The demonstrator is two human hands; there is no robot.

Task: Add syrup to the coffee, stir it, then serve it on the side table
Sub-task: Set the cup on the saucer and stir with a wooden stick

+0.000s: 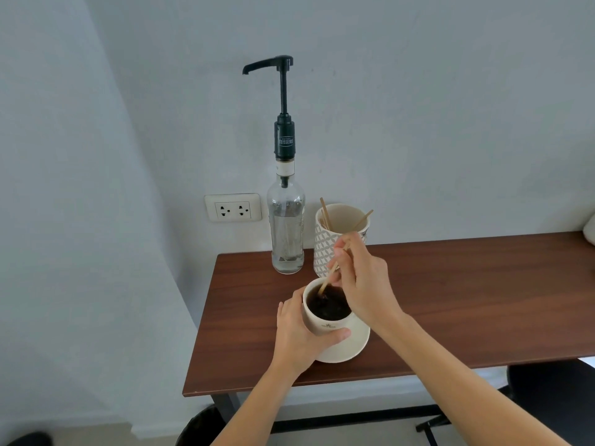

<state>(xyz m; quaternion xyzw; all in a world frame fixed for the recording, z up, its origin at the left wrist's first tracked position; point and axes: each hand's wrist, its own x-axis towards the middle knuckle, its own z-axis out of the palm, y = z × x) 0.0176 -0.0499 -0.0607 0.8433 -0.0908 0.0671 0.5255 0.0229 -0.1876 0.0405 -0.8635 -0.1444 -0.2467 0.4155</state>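
A cream cup (pixel 322 323) full of dark coffee (pixel 328 305) stands on a cream saucer (pixel 351 347) near the left end of the brown table (pixel 467 300). My left hand (pixel 301 336) wraps around the cup's left and front side. My right hand (pixel 362 284) pinches a thin wooden stir stick (pixel 328 280) whose lower end dips into the coffee. Behind the cup stands a clear glass syrup bottle (pixel 287 226) with a tall black pump (pixel 283 91), its spout pointing left.
A patterned cream holder (pixel 325 243) with several wooden sticks stands right of the bottle, partly behind my right hand. A wall socket (pixel 232 208) is left of the bottle. A dark chair (pixel 553 387) sits below the table's right front edge. The table's left edge is close to the cup.
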